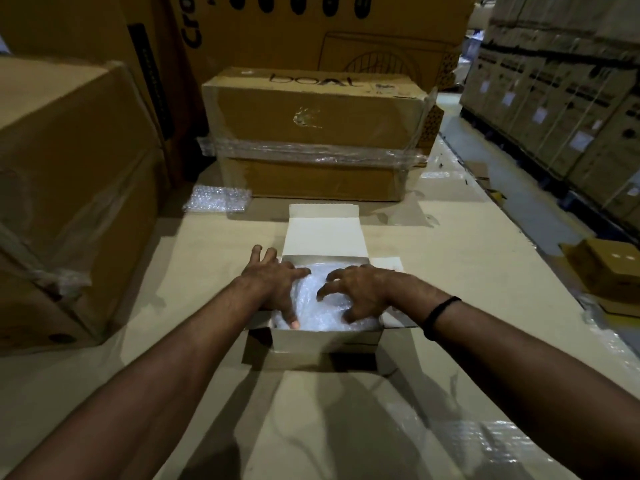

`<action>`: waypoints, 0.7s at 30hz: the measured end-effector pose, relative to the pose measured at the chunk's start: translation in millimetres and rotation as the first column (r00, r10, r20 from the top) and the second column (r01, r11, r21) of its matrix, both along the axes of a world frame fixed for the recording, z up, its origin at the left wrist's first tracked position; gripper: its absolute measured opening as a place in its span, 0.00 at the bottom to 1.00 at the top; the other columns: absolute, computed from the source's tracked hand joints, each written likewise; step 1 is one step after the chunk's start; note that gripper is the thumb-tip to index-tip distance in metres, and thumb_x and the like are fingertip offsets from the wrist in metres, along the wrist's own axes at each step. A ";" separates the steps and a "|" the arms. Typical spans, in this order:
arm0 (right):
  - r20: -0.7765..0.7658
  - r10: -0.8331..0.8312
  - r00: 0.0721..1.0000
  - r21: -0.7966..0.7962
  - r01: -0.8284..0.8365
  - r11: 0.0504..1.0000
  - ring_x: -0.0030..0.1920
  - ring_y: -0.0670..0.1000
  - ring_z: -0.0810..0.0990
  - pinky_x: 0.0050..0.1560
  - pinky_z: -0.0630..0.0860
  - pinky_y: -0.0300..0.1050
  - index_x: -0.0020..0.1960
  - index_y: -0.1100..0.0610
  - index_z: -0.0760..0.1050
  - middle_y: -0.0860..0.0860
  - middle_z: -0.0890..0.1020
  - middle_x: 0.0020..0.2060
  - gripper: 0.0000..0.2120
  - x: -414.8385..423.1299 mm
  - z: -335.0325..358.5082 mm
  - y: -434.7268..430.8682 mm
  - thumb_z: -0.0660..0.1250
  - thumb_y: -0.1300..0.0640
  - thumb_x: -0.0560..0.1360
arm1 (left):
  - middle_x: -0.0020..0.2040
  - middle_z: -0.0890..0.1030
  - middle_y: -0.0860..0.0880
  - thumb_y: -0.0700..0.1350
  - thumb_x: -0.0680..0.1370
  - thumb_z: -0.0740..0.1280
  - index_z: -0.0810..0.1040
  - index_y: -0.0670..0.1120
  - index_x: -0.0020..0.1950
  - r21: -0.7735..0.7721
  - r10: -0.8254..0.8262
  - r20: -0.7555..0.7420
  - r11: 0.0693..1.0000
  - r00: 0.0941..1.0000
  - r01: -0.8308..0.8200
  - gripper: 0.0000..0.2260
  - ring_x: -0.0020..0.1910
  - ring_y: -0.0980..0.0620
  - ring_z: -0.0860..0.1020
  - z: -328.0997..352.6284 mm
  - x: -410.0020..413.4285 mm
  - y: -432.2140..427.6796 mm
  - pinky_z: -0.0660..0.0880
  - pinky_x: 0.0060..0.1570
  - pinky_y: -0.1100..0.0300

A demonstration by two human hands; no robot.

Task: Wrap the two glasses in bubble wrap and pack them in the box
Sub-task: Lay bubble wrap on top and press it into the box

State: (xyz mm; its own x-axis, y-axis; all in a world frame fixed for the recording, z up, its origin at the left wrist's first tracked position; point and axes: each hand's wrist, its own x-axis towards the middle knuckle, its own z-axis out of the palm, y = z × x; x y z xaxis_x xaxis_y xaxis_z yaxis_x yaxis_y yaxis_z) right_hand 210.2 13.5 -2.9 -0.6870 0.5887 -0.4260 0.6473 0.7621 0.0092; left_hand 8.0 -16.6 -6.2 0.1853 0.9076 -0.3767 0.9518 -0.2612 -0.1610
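Wrap [320, 318] under my spread L hand [273, 282] & R hand [360, 292]: I'm pushing down softly so box [325, 341] walls aren't bending.

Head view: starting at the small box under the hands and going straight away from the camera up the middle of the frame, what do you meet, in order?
In order: small box (near wall) → bubble wrap inside it → open white lid flap → taped brown carton → tall printed carton behind.
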 end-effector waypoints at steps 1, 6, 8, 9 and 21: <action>0.004 0.007 1.000 0.006 -0.007 1.000 0.69 0.56 0.69 0.66 0.67 0.54 0.72 0.36 0.60 0.50 0.63 0.75 0.32 0.1 -0.1 0.1 0.67 0.44 0.72 | 0.78 0.61 0.51 0.71 0.63 0.72 0.51 0.61 0.78 0.003 0.004 0.008 1.000 1.000 -0.004 0.50 0.75 0.42 0.53 -0.3 -0.4 -1.1 0.41 0.71 0.38; -0.101 0.015 0.995 0.019 -0.013 1.000 0.71 0.55 0.67 0.69 0.65 0.52 0.72 0.34 0.61 0.52 0.62 0.76 0.31 10.9 2.5 -8.2 0.67 0.43 0.71 | 0.78 0.59 0.52 0.70 0.64 0.72 0.50 0.60 0.78 0.008 0.023 0.049 1.000 0.999 -0.023 0.49 0.76 0.42 0.51 -2.0 -3.3 -6.9 0.40 0.70 0.38; -0.115 0.045 0.992 0.024 -0.043 0.999 0.72 0.56 0.66 0.70 0.64 0.52 0.72 0.35 0.63 0.52 0.61 0.76 0.28 13.4 -0.2 -13.3 0.66 0.43 0.73 | 0.78 0.60 0.52 0.70 0.64 0.72 0.50 0.60 0.78 0.012 0.023 0.051 1.000 0.998 -0.023 0.49 0.75 0.41 0.51 -1.3 -3.7 -7.5 0.41 0.70 0.38; -0.100 0.063 0.993 0.038 -0.060 0.997 0.73 0.57 0.65 0.71 0.62 0.53 0.72 0.36 0.63 0.53 0.60 0.77 0.27 13.1 -3.4 -15.6 0.65 0.44 0.75 | 0.78 0.60 0.52 0.70 0.64 0.71 0.50 0.60 0.78 0.010 0.018 0.043 1.000 0.999 -0.019 0.49 0.75 0.41 0.51 -1.0 -3.3 -7.5 0.42 0.70 0.38; 0.004 -0.205 0.979 0.087 0.204 0.975 0.77 0.53 0.55 0.76 0.48 0.58 0.76 0.48 0.58 0.50 0.65 0.74 0.48 36.7 26.1 9.3 0.71 0.31 0.62 | 0.77 0.61 0.49 0.61 0.65 0.76 0.53 0.60 0.78 -0.033 0.116 0.305 0.993 0.945 -0.111 0.47 0.74 0.44 0.55 13.5 -15.9 -7.3 0.51 0.69 0.46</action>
